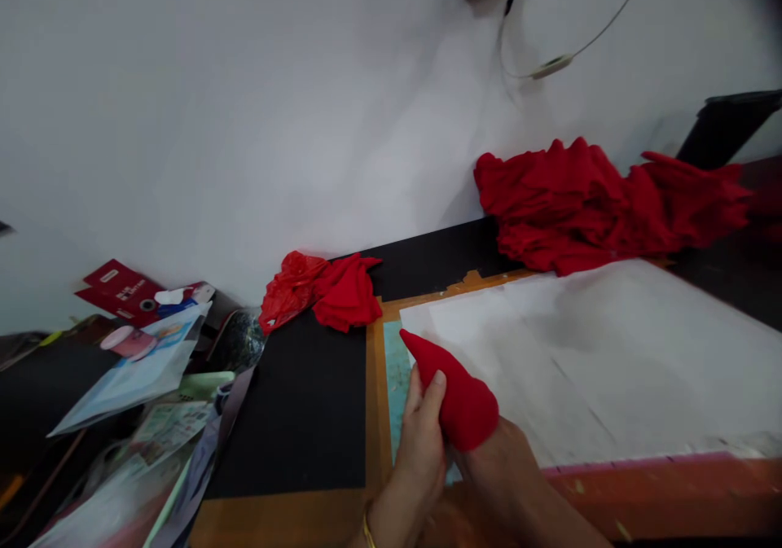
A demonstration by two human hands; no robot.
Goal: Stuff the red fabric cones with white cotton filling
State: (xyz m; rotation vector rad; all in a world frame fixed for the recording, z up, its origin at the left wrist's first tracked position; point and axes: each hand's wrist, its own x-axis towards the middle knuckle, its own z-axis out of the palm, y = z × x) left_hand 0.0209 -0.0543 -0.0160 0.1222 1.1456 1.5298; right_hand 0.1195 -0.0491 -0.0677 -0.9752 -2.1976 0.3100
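Note:
A small red fabric piece (461,393), smooth and rounded at one end with a narrow pointed tip, is held over the work table. My left hand (421,426), a gold bangle at its wrist, grips the side of it with the thumb on top, just below the tip. My right hand (504,458) reaches into the rounded end of the same piece. The cloth covers its fingers, so their pose is hidden. Underneath lies a large white sheet (586,352), with a strip of pale green mat (396,369) showing at its left edge.
A big heap of red fabric pieces (586,206) sits at the back right. Further left are a smaller red cloth pile (348,291) and a red plastic bag (290,283). Beside the table's left edge are a pink-lidded jar (129,342), a red box (125,291) and a cluttered green bin (201,385).

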